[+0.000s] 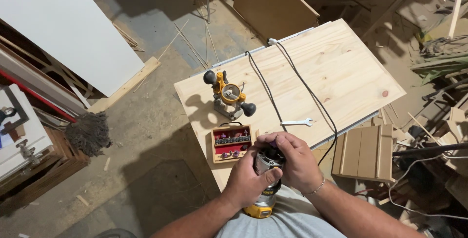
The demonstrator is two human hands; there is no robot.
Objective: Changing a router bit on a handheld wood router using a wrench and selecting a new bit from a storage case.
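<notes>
I hold a silver and yellow router motor (pixel 265 189) upright against my body. My left hand (pixel 246 182) wraps around its barrel. My right hand (pixel 292 160) is closed over its top end, fingers on the collet; what they pinch is hidden. Just beyond my hands, on the pine board (pixel 341 67), lies an open wooden case of router bits (pixel 232 142) with a red lining. Farther back stands the yellow plunge base (pixel 228 96) with two black knobs. A small flat wrench (pixel 297 122) lies to the right of the case. A black power cord (pixel 287 84) runs across the board.
The pine board rests on a metal-edged stand. A white panel (pixel 63 23) leans at the left, with a mop head (pixel 88 133) on the dusty floor. A slatted wooden panel (pixel 365 152) and scrap wood clutter lie at the right. A brown board (pixel 273 1) leans at the back.
</notes>
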